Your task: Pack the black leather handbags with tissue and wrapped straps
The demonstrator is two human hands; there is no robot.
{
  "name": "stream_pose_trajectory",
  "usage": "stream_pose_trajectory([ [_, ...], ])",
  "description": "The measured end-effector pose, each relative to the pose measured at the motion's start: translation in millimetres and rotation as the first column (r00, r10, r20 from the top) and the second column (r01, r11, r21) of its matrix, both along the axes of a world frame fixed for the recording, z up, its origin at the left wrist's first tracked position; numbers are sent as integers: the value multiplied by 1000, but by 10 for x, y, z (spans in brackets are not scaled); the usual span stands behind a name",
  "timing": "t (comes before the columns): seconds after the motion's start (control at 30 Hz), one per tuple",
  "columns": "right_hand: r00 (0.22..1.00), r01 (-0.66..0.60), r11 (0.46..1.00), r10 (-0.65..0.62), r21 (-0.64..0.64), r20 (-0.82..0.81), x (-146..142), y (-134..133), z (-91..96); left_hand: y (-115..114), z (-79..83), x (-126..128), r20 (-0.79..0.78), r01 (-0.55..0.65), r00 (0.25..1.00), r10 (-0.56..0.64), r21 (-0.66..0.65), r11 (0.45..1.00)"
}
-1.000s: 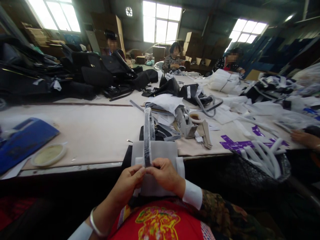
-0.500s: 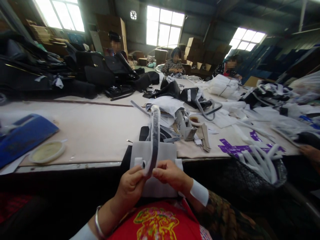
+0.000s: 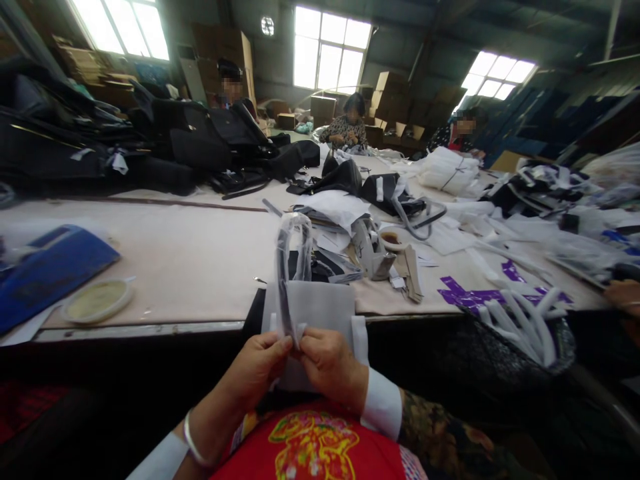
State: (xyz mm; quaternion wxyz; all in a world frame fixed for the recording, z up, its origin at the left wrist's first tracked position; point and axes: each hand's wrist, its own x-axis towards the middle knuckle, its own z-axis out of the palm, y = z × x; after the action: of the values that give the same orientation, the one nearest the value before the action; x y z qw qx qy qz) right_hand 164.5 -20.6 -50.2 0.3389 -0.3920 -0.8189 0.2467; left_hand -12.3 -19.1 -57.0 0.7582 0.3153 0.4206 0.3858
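Observation:
A dark bag handle (image 3: 283, 300) loops upward in front of me, sheathed in clear plastic wrap (image 3: 301, 257). My left hand (image 3: 263, 363) pinches the handle low down, near its base. Close beside it, my right hand (image 3: 333, 363) is closed, with a bit of whitish wrap showing at its fingertips. Behind the hands a pale grey-white foam sheet (image 3: 325, 307) covers the front of a black bag (image 3: 254, 312) at the table edge. The hands hide the lower end of the handle.
A blue container (image 3: 60, 267) and a round lid (image 3: 97, 301) lie left. A tape dispenser (image 3: 373, 250) and a small bowl (image 3: 393, 239) stand ahead. White foam tubes (image 3: 520, 323) fill a bag at right. Black bags (image 3: 200, 143) are piled far left; several people sit beyond.
The handle has turned and leans left, so its loop shows wider. My right hand has moved slightly left and its fingers have closed tighter by the handle's base.

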Motion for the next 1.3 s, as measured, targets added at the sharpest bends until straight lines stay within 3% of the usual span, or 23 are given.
stream_pose_trajectory([
  [0.07, 996, -8, 997, 1, 80, 84, 18, 2, -3, -5, 9, 37, 19, -69, 997, 70, -33, 997],
  [0.1, 998, -22, 999, 19, 41, 64, 34, 14, 15, -14, 32, 49, -5, -90, 996, 90, -8, 996],
  [0.17, 989, -97, 977, 74, -190, -124, 72, 52, 80, -43, 97, 56, -123, -75, 988, 95, 155, 985],
  [0.23, 924, -227, 837, 24, -498, -382, 99, 95, 154, -80, 147, 47, -287, 8, 951, 115, 395, 918],
  [0.33, 807, -318, 552, -269, -770, -526, 77, 128, 207, -137, 145, 28, -435, 141, 882, 179, 607, 782],
  [0.4, 735, -336, 442, -429, -832, -525, 30, 122, 196, -159, 117, 8, -471, 190, 861, 192, 647, 739],
  [0.47, 703, -341, 402, -491, -850, -515, -13, 104, 169, -155, 95, -24, -480, 215, 859, 179, 655, 724],
  [0.5, 718, -314, 425, -478, -849, -506, -25, 92, 157, -143, 89, -44, -476, 228, 868, 138, 630, 742],
  [0.53, 758, -256, 485, -437, -836, -485, -31, 80, 145, -126, 83, -61, -455, 234, 888, 69, 576, 783],
  [0.6, 873, -70, 708, -298, -703, -387, -27, 54, 118, -88, 65, -74, -340, 212, 938, -74, 389, 897],
  [0.67, 967, 84, 919, -169, -385, -191, -21, 22, 73, -62, 40, -37, -207, 126, 974, -88, 179, 976],
  [0.7, 988, 122, 973, -139, -196, -73, -22, 5, 42, -59, 30, -1, -173, 57, 984, -37, 112, 992],
  [0.77, 983, 122, 985, -137, 122, 126, -32, -28, -28, -70, 35, 89, -177, -72, 981, 84, 73, 995],
  [0.83, 962, 90, 956, -156, 279, 224, -34, -49, -80, -95, 76, 164, -215, -130, 964, 155, 123, 984],
  [0.9, 975, 60, 968, -109, 243, 196, -4, -45, -80, -118, 135, 191, -271, -120, 945, 185, 240, 963],
  [0.97, 1000, 0, 1000, 0, 1, 18, 69, -11, -21, -135, 175, 167, -330, -76, 919, 217, 390, 918],
  [1.0, 992, -63, 981, 41, -181, -122, 117, 15, 23, -143, 179, 142, -360, -42, 903, 233, 466, 884],
  [1.03, 962, -151, 916, 50, -372, -269, 164, 44, 68, -152, 170, 113, -395, 4, 885, 245, 533, 846],
  [1.1, 869, -334, 680, -47, -653, -493, 238, 96, 140, -172, 128, 54, -473, 128, 846, 246, 628, 768],
  [1.17, 785, -467, 444, -189, -765, -590, 253, 118, 164, -188, 82, 6, -533, 253, 816, 224, 678, 690],
  [1.2, 750, -507, 365, -258, -781, -609, 235, 114, 160, -190, 69, -14, -548, 300, 810, 209, 694, 655],
  [1.23, 714, -532, 317, -329, -785, -618, 205, 103, 151, -187, 66, -31, -557, 338, 808, 189, 703, 626],
  [1.3, 660, -537, 287, -444, -794, -607, 130, 68, 132, -168, 87, -63, -565, 386, 813, 145, 707, 593],
])
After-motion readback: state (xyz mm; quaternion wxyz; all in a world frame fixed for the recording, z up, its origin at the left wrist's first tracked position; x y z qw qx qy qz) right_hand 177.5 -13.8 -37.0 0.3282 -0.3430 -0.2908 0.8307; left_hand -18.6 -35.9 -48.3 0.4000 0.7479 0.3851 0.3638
